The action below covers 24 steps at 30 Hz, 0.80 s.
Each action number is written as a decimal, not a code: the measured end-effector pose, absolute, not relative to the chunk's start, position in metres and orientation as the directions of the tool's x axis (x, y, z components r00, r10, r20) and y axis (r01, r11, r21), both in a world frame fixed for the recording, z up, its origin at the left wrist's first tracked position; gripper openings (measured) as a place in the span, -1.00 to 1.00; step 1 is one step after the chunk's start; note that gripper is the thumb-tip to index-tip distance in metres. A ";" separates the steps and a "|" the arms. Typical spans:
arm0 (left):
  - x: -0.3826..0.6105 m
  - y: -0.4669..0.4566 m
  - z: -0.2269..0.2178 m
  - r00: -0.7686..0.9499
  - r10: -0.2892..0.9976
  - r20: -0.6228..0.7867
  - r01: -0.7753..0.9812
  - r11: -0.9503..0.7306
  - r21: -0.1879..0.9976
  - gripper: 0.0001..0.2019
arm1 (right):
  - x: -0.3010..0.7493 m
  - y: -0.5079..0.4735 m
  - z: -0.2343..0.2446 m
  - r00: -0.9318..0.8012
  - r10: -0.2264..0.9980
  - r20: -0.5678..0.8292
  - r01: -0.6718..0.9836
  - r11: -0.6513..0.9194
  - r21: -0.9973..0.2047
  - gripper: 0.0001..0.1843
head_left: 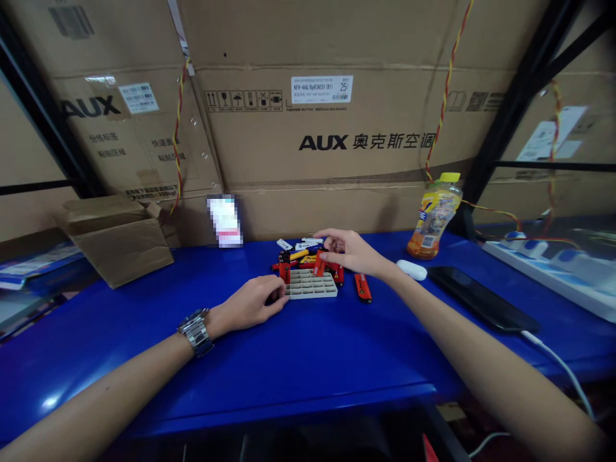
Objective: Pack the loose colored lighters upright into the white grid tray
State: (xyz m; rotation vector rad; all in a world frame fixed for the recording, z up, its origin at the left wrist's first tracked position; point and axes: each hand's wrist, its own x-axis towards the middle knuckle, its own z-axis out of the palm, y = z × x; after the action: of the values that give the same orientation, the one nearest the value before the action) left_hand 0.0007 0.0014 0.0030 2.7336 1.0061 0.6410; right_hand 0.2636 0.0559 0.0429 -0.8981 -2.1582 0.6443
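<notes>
A pale grid tray (312, 287) with many small cells lies on the blue table. My left hand (257, 300), a metal watch on its wrist, curls its fingers at the tray's left edge and seems to steady it. Between the thumb and fingers of my right hand (353, 251) is a red lighter (318, 264), upright over the tray's back right part. Another red lighter (284, 272) stands upright at the tray's back left. Behind the tray lies a jumbled pile of red, yellow and white lighters (302, 255). A single red lighter (362, 288) lies to the right.
On the right are a white earbud case (412, 270), a black phone (481, 298) on a cable, a drink bottle (436, 218) and a power strip (553, 276). A lit screen (224, 221) and an open carton (120, 240) stand left. Large cardboard boxes (366, 173) form the back.
</notes>
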 end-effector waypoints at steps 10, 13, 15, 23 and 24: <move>0.001 0.002 0.002 0.681 0.651 0.335 0.581 -0.759 0.293 -0.88 | 0.259 0.052 0.040 -0.558 0.768 0.314 0.470 0.604 -0.644 -0.76; 0.001 0.002 0.002 0.683 0.651 0.332 0.582 -0.759 0.292 -0.88 | 0.257 0.051 0.038 -0.593 0.751 0.290 0.499 0.625 -0.601 -0.83; 0.001 0.002 0.002 0.684 0.645 0.340 0.575 -0.764 0.293 -0.87 | 0.254 0.050 0.036 -0.553 0.769 0.321 0.465 0.604 -0.647 -0.81; -0.001 0.004 0.001 0.693 0.643 0.327 0.569 -0.766 0.299 -0.86 | 0.240 0.054 0.029 -0.277 0.880 0.385 0.022 0.407 -0.913 -0.76; -0.001 0.004 0.001 0.692 0.645 0.323 0.571 -0.764 0.302 -0.86 | 0.238 0.054 0.028 -0.258 0.889 0.379 -0.012 0.390 -0.921 -0.75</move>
State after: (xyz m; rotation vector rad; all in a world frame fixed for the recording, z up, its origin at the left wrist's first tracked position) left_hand -0.0007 0.0038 0.0009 2.7240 0.9875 0.6213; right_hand 0.2384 0.0541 0.0284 -0.8005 -1.5867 1.0623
